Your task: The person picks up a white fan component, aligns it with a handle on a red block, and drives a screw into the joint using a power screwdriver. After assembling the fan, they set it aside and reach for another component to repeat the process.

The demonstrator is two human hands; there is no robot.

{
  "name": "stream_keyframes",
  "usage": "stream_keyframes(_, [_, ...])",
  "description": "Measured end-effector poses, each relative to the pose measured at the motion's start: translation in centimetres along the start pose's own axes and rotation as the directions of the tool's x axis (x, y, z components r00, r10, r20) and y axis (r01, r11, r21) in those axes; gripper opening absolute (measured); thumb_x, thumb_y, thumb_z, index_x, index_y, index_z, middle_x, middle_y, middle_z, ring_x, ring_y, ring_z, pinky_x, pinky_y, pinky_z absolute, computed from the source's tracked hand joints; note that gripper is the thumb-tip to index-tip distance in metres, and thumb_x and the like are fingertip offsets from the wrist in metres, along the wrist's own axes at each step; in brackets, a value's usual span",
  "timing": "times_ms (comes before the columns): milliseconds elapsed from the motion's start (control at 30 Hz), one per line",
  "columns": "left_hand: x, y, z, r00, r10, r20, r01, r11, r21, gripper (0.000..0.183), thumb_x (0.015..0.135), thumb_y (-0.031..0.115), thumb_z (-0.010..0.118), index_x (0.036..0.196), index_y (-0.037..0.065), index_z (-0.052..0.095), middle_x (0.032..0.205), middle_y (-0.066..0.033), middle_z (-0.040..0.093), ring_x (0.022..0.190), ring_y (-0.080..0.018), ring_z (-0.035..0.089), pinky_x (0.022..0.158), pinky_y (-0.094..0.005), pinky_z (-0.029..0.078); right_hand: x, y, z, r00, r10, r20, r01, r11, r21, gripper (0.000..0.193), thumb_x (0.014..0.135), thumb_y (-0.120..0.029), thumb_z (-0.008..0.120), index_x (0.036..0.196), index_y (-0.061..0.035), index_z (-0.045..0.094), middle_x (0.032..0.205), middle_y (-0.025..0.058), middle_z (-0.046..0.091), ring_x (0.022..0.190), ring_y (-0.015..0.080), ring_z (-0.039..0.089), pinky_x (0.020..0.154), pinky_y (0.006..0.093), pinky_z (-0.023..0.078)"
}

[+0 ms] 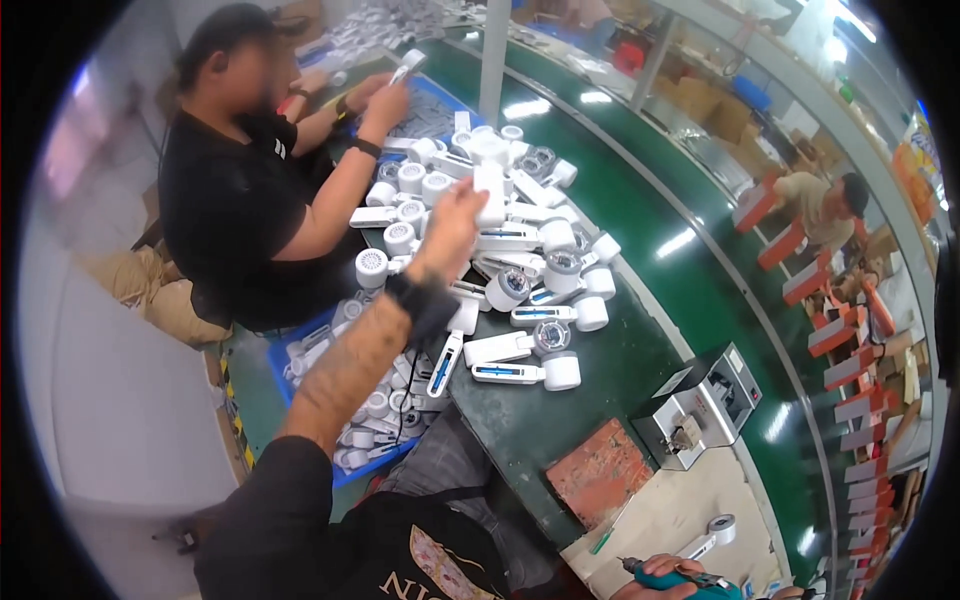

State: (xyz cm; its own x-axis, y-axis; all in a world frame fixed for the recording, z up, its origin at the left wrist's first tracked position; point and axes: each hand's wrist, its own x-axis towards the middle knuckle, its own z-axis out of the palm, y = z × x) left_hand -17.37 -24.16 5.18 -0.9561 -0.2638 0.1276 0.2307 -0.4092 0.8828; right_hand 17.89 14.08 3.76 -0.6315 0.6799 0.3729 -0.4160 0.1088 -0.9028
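My left hand (455,232) reaches over a heap of white handheld fans (510,237) and is closed around one white handheld fan (490,192), raised with its round head away from me. Several fans in the heap show open heads or blue strips along their handles. At the lower edge, my right hand (652,588), only partly visible, is closed on a teal electric drill (688,580). The drill's tip points left. A white fan (708,538) lies on a beige board (650,535) just beyond the drill, with a thin green stick (602,541) to its left.
A reddish slab (600,472) and a grey metal box (700,408) stand on the dark table. Blue crates of fan parts (370,455) sit at my left. A co-worker (240,180) holds a white part at the far left. A green conveyor (660,220) curves past the table.
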Motion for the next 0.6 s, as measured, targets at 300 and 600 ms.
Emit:
stream_keyframes(300, [4.7, -1.0, -1.9, 0.773, 0.606, 0.186, -0.492, 0.389, 0.778, 0.034, 0.090, 0.021, 0.070, 0.118, 0.001, 0.065, 0.124, -0.0201, 0.062, 0.124, -0.0350, 0.054, 0.107, -0.0390, 0.040, 0.1, 2.0, 1.4, 0.998, -0.043, 0.041, 0.048, 0.991, -0.127, 0.050, 0.098, -0.038, 0.063, 0.123, 0.0024, 0.050, 0.084, 0.0121, 0.058, 0.068, 0.0226, 0.057, 0.063, 0.0328, 0.052])
stream_keyframes(600, [-21.3, -7.9, 7.1, 0.472, 0.126, 0.872, -0.609, 0.763, 0.219, 0.033, 0.091, 0.016, 0.068, 0.122, 0.005, 0.062, 0.132, -0.0150, 0.057, 0.122, -0.0338, 0.054, 0.105, -0.0435, 0.044, 1.7, 3.3, 4.0, 0.999, -0.023, -0.033, 0.013, 0.961, -0.277, 0.069, 0.098, -0.023, 0.061, 0.153, 0.0015, 0.026, 0.139, 0.0198, 0.050, 0.124, 0.0264, 0.051, 0.094, 0.0359, 0.048])
